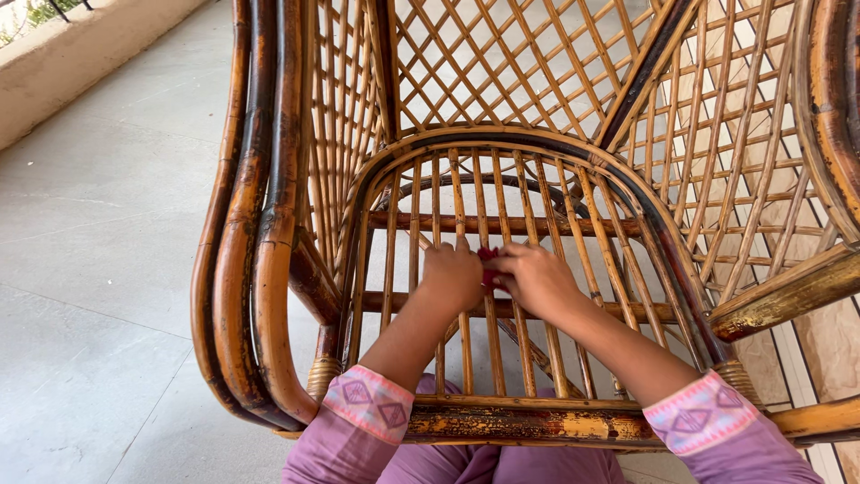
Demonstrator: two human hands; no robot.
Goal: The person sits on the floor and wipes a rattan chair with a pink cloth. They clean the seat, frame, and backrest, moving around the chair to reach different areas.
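Reaching both hands onto slatted seat of brown cane armchair (502, 421), near seat middle. Small dark red cloth-like piece (488, 265) sits between hands, touching both, over seat slats. Left hand (453, 276) curled, fingers at left side of red piece. Right hand (536, 280) closed on right side, equally near. Long axis of piece hard to tell, mostly hidden.

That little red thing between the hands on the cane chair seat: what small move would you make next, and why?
Probably draw the red piece snug against the seat slat it sits on. Both the left hand and the right hand are closed around it at the middle of the seat, so it looks pinched from both sides. What the red piece is, I cannot tell: too little shows.
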